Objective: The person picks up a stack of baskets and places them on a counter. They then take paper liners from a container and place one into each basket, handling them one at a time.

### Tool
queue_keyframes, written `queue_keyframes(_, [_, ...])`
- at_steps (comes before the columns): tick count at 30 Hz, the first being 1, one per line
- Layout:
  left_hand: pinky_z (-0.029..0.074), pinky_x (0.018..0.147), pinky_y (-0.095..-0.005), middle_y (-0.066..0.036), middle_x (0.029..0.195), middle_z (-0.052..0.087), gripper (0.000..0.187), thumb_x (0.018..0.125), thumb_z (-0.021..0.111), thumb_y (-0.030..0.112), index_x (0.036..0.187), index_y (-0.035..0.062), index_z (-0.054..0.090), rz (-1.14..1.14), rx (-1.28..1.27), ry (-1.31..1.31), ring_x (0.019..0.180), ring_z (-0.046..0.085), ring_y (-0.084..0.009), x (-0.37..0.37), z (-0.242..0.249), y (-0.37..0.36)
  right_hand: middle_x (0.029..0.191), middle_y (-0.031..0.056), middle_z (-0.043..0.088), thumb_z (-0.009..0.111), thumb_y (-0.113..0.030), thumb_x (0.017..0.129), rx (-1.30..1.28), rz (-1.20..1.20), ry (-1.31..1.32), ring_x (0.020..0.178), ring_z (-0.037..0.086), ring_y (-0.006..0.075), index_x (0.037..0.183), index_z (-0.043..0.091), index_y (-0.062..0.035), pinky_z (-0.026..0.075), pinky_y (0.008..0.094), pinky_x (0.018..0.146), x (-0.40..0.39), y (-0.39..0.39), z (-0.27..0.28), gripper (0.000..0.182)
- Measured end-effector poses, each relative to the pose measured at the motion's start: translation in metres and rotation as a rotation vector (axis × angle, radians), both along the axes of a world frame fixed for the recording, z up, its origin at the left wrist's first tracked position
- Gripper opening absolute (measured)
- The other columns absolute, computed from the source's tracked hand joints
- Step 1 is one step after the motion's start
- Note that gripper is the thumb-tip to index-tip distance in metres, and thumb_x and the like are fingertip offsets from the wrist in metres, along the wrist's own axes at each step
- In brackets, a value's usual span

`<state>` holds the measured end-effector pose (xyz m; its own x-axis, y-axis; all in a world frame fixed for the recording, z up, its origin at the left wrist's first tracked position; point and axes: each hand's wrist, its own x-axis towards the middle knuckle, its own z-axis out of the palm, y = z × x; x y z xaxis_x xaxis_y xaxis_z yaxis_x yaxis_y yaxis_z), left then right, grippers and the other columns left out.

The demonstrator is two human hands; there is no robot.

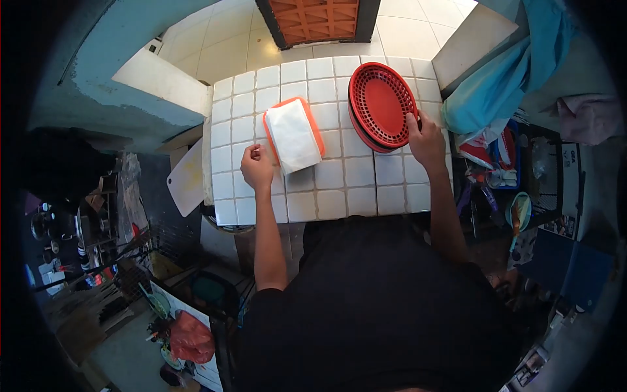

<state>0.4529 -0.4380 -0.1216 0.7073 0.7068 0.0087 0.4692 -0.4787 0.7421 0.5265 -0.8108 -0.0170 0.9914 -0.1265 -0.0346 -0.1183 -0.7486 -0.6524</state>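
Note:
On the white tiled counter [330, 204], a stack of white paper sheets [294, 130] lies on a flat orange tray [315, 128]. My left hand [257, 166] is just left of the stack's near corner, its fingers curled in and nothing visible in them. Farther right stand red oval plastic baskets [382, 104], nested in one another, with slotted sides. My right hand [426, 138] grips their right rim, thumb on the inner side and fingers outside. The fingers under the rim are partly hidden.
Turquoise cloth [483, 88] hangs at the right, above a cluttered shelf with a blue crate [513, 140]. A white cutting board [188, 179] leans left of the counter. Behind me at lower left, a red plastic bag [191, 336] sits on a table.

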Motion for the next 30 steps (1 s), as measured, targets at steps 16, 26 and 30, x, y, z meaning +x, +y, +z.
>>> queue_keyframes(16, [0.055,0.069,-0.0395,-0.006,0.08,0.075,0.018,0.086,0.073,0.03,0.094,0.0139,0.076,-0.199,0.021,0.164,0.077,0.073,-0.0245,0.031,0.003,0.022,0.097,0.0251,0.071,0.047,-0.032,0.098,0.008,-0.151,0.076,0.095,0.067,0.0457,0.146,0.049,-0.0163,0.05,0.054,0.087,-0.01,0.029,-0.018,0.05])
queue_keyframes(26, [0.055,0.07,-0.0411,-0.007,0.081,0.075,0.017,0.083,0.073,0.026,0.092,0.0127,0.077,-0.173,0.014,0.157,0.077,0.073,-0.027,0.019,0.001,0.101,0.096,0.0265,0.07,0.053,-0.024,0.097,-0.116,-0.104,0.038,0.092,0.067,0.0446,0.142,0.053,-0.0156,0.052,0.0509,0.082,-0.02,0.012,-0.015,0.046])
queue_keyframes(30, [0.054,0.068,-0.0392,-0.007,0.08,0.075,0.015,0.085,0.074,0.024,0.094,0.0129,0.078,-0.202,0.014,0.139,0.075,0.072,-0.0241,0.01,-0.004,0.134,0.095,0.0209,0.07,0.059,-0.024,0.095,-0.166,-0.295,0.038,0.094,0.068,0.0404,0.129,0.061,-0.0107,0.051,0.0506,0.083,-0.029,0.03,-0.002,0.036])
